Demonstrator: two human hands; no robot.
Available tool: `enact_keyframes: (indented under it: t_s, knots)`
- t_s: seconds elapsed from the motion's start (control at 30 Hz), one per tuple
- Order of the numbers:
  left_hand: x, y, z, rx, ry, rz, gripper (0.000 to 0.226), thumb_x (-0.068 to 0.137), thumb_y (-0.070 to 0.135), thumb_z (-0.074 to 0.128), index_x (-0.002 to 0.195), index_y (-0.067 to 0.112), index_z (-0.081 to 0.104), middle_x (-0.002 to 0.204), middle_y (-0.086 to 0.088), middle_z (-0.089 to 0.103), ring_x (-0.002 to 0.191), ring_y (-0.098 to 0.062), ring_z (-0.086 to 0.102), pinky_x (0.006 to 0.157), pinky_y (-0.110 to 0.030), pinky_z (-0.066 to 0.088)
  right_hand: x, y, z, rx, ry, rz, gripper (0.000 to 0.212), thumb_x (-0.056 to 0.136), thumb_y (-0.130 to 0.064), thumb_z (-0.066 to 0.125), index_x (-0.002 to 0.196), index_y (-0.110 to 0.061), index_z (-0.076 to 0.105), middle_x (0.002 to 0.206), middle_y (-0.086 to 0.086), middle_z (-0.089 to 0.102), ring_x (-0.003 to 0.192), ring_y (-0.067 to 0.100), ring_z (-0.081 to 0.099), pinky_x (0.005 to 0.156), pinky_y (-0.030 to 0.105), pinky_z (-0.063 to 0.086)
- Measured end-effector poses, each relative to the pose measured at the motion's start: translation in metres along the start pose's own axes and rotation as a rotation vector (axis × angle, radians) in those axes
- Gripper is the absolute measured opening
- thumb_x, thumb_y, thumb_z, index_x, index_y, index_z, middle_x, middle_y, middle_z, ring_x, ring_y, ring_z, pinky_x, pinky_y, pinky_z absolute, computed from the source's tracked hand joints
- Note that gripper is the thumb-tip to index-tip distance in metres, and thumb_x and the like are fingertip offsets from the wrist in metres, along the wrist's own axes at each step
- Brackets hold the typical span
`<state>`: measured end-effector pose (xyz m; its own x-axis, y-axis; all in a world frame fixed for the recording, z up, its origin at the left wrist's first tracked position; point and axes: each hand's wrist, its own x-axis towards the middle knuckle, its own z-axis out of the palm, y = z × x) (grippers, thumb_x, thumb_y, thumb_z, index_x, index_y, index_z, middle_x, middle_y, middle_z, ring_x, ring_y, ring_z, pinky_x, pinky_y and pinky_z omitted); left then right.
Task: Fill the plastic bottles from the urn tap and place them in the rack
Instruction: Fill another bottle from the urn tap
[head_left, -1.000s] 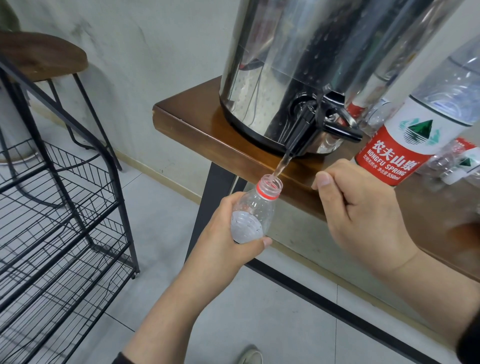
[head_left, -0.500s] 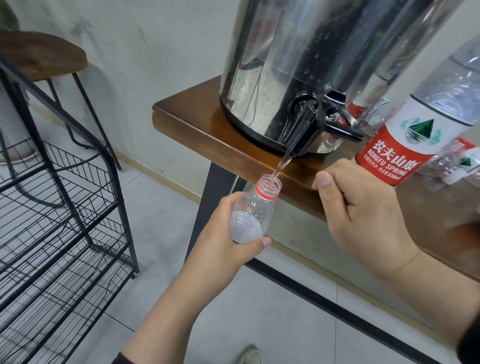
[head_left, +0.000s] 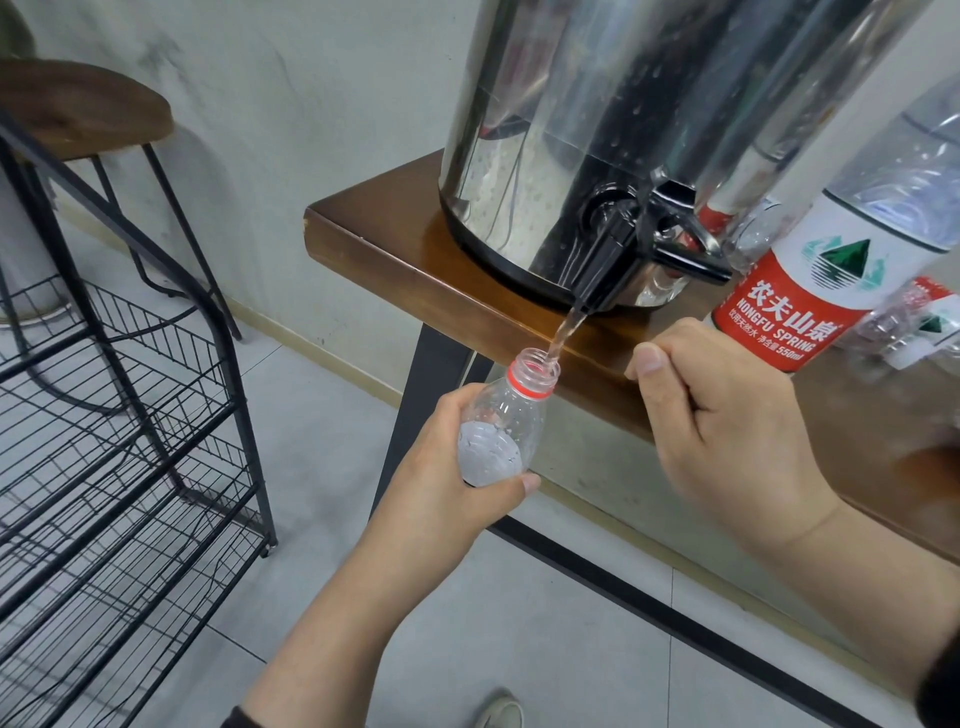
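Head view: your left hand (head_left: 441, 467) wraps its fingers round a clear bottle (head_left: 501, 426), tilted with its open mouth just under the tap (head_left: 610, 260) of the steel urn (head_left: 649, 130), as a thin stream (head_left: 563, 332) runs into the neck. Water shows partway up the bottle, with room left above it. Your right hand (head_left: 722, 421) is curled into a loose fist by the edge of the table (head_left: 374, 234), below the tap lever; whether it grips anything cannot be told. The wire rack (head_left: 130, 415) stands well apart at left. A labelled bottle (head_left: 810, 280) stands beside the urn. The likely risks: the stream sits near the rim, so a slight drift of your left hand would spill water on the floor; a late shut-off would overflow the bottle.
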<state>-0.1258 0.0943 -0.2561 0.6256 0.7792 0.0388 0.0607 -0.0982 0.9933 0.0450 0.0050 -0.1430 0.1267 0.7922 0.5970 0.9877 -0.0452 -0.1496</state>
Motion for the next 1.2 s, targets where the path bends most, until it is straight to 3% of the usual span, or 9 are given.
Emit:
enact_keyframes:
  t_s: [0.13,0.37,0.77,1.2]
  knots:
    - [0.0000,0.0007,-0.0006,0.007,0.001,-0.007,0.073,0.080,0.038,0.084,0.129,0.059,0.034,0.120,0.032,0.052,0.112,0.009,0.052,0.073,0.000,0.045,-0.0004,0.0000,0.0002,-0.003,-0.001,0.001,0.039,0.103,-0.039,0.042,0.080,-0.013,0.060,0.076,-0.003,0.059,0.082,0.009,0.054,0.069,0.005,0.038]
    - [-0.0004,0.0014,0.0001,0.030,0.002,-0.007,0.074,0.080,0.042,0.083,0.126,0.064,0.030,0.117,0.037,0.050,0.109,0.017,0.048,0.068,0.000,0.045,-0.0007,-0.0010,0.0002,-0.014,0.007,-0.002,0.037,0.103,-0.039,0.042,0.081,-0.015,0.060,0.076,-0.005,0.059,0.082,0.007,0.057,0.064,0.005,0.038]
    - [0.0006,0.0007,0.0013,0.012,-0.011,-0.014,0.074,0.080,0.041,0.084,0.126,0.064,0.030,0.119,0.035,0.050,0.110,0.012,0.051,0.070,0.002,0.044,-0.0001,0.0007,0.0011,-0.017,-0.004,-0.003,0.036,0.103,-0.037,0.043,0.081,-0.014,0.060,0.076,-0.004,0.059,0.080,0.008,0.054,0.069,0.006,0.038]
    - [-0.0001,0.0014,0.0006,0.019,-0.013,-0.021,0.071,0.079,0.043,0.084,0.117,0.070,0.030,0.118,0.038,0.049,0.111,0.011,0.051,0.074,-0.008,0.045,-0.0002,0.0007,0.0014,-0.011,-0.002,-0.020,0.038,0.103,-0.036,0.043,0.080,-0.012,0.060,0.075,-0.002,0.059,0.076,0.008,0.053,0.068,0.007,0.039]
